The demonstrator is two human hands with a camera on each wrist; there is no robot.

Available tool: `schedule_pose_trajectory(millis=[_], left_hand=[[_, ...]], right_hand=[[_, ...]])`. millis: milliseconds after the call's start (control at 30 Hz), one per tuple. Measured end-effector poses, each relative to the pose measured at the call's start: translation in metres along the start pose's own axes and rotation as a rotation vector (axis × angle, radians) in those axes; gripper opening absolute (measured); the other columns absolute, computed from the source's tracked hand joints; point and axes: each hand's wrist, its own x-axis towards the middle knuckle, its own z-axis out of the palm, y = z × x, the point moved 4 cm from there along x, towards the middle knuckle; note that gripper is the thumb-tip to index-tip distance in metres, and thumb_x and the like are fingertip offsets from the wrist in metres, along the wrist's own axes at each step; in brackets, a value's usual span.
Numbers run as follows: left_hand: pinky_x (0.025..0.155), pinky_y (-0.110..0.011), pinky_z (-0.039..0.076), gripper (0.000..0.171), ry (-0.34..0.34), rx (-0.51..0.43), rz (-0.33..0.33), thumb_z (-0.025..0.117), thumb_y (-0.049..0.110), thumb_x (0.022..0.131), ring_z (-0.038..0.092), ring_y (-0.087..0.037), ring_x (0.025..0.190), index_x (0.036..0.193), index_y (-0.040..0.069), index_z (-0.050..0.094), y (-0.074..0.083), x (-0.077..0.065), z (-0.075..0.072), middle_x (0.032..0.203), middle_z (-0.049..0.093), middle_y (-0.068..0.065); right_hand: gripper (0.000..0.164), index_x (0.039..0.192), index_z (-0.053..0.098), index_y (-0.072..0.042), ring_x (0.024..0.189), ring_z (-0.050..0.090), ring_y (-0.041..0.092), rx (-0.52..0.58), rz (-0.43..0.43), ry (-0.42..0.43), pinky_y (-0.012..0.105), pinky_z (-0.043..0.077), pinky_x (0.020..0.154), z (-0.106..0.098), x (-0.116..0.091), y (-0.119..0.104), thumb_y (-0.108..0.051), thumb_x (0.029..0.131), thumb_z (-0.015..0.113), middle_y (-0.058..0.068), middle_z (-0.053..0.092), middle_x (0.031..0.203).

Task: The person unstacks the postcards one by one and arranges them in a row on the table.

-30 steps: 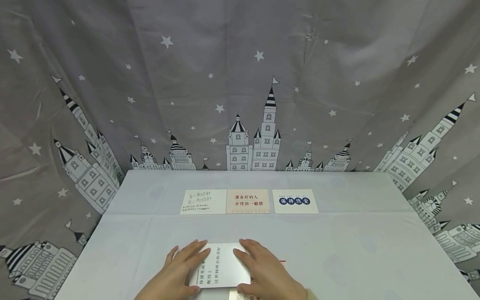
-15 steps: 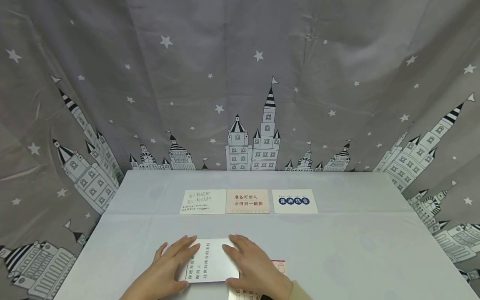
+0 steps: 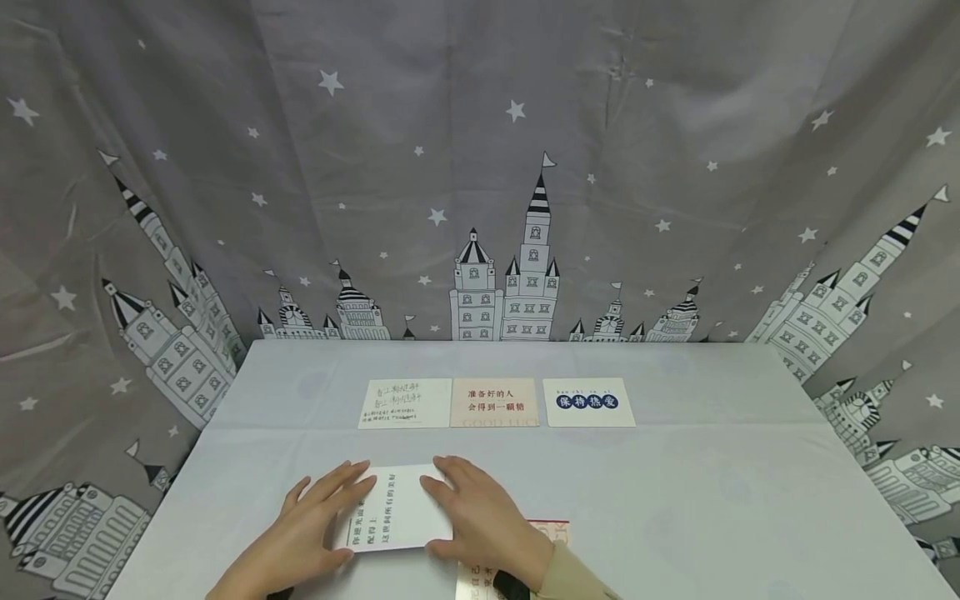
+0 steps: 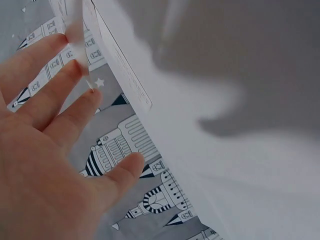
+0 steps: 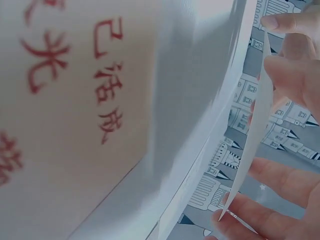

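A white postcard with dark vertical lettering is held by both hands above the near part of the table. My left hand grips its left end, fingertips at the far edge and thumb at the near edge. At the other end my right hand holds it the same way. The right wrist view has the postcard almost edge-on and slightly bowed. Under my right wrist lies a cream card with red lettering, partly hidden by the hand and sleeve.
Farther back, three cards lie in a row: a handwritten white card, a peach card touching its right side, and a white card with blue circles slightly apart. A grey castle-print curtain stands behind the white table.
Both hands have carried the white postcard to the left and a little farther from me. More of the cream card with red lettering shows beneath the right arm.
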Motion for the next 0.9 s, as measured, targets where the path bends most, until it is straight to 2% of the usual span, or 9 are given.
schedule_pose_trajectory(millis=[333, 700, 900], left_hand=[[0.098, -0.072, 0.019, 0.082, 0.067, -0.005, 0.016, 0.088, 0.015, 0.053, 0.036, -0.038, 0.132, 0.129, 0.01, 0.06, -0.012, -0.001, -0.003, 0.143, 0.046, -0.008], [0.098, -0.074, 0.015, 0.08, 0.038, -0.01, -0.031, 0.086, 0.012, 0.055, 0.033, -0.04, 0.133, 0.13, 0.008, 0.059, -0.022, 0.001, -0.012, 0.143, 0.045, -0.011], [0.098, -0.075, 0.013, 0.08, 0.026, -0.012, -0.053, 0.086, 0.012, 0.055, 0.031, -0.041, 0.133, 0.131, 0.007, 0.058, -0.031, 0.001, -0.015, 0.144, 0.044, -0.012]], right_hand=[[0.074, 0.134, 0.055, -0.011, 0.128, 0.044, 0.024, -0.012, -0.008, -0.013, 0.032, 0.035, 0.106, 0.003, 0.013, -0.003, -0.053, 0.076, 0.074, 0.012, 0.048, 0.139], [0.074, 0.134, 0.056, -0.012, 0.128, 0.044, 0.022, -0.056, -0.02, -0.004, 0.03, 0.034, 0.107, 0.005, 0.028, -0.008, -0.054, 0.076, 0.073, 0.011, 0.049, 0.138], [0.073, 0.133, 0.056, -0.012, 0.127, 0.045, 0.022, -0.087, -0.026, -0.03, 0.03, 0.034, 0.107, 0.005, 0.039, -0.013, -0.055, 0.076, 0.072, 0.011, 0.049, 0.138]])
